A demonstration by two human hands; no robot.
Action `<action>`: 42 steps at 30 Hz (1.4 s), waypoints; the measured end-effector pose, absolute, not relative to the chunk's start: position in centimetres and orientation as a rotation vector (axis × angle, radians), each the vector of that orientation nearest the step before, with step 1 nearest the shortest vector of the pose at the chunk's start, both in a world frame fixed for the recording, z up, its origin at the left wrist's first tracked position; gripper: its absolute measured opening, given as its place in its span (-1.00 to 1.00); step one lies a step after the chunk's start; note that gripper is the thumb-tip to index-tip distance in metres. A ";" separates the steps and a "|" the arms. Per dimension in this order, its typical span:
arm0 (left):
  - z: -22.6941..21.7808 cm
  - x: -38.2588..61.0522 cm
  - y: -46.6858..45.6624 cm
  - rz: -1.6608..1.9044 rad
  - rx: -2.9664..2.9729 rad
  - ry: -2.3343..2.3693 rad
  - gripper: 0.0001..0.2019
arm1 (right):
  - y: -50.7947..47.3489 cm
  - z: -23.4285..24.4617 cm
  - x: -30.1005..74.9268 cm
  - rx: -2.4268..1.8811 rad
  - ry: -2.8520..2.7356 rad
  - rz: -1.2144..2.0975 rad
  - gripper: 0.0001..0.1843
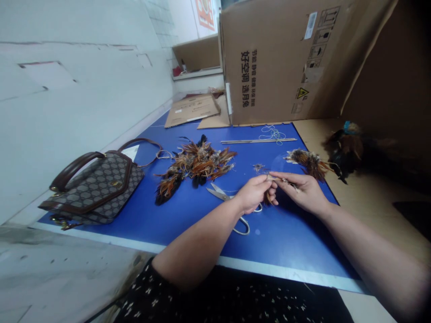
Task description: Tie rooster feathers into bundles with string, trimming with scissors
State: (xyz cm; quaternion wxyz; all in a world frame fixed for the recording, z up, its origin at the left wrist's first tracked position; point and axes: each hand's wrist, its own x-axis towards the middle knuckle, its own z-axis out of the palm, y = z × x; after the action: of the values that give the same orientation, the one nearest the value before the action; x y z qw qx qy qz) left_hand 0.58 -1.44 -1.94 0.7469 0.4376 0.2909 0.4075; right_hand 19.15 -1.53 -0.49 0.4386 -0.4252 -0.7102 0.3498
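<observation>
My left hand is closed, pinching the pale ends of small brown feathers that hang below its fingers. Meeting it fingertip to fingertip, my right hand is closed on a feather too, its dark tip showing along the fingers. How the feathers lie between the two hands is partly hidden. Metal scissors lie spread on the blue table, partly covered by my left hand and wrist. Just beyond my fingers is a bit of grey fluff.
A heap of brown and black feathers lies left of centre, near a patterned handbag. A feather bunch lies right; darker feathers sit on cardboard. Behind are a thin stick, tangled thread and a large carton.
</observation>
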 end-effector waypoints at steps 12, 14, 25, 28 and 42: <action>-1.7 0.1 -1.8 0.715 0.997 0.494 -0.55 | -1.0 -0.6 20.0 -1.045 -1.562 1.285 -0.55; -1.6 0.1 -1.9 0.749 0.990 0.489 -0.56 | -1.0 -0.7 19.7 -1.040 -1.497 1.280 -0.55; -1.8 0.1 -1.5 0.849 1.101 0.690 -0.53 | -0.1 -0.5 20.4 -1.066 -1.265 1.109 -0.58; -1.8 0.3 -1.4 0.869 1.076 0.757 -0.60 | 0.2 -0.3 20.7 -1.042 -1.211 1.130 -0.59; -2.0 -0.5 0.1 1.439 1.274 1.101 -0.77 | -0.5 -0.4 19.8 -1.174 -1.370 0.900 -0.61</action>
State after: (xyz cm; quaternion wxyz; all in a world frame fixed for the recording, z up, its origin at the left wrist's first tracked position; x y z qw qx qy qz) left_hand -0.52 0.12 -2.00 0.4468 0.5145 0.4447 0.5813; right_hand 19.85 -0.49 -0.40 0.5336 -0.4924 -0.5746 0.3777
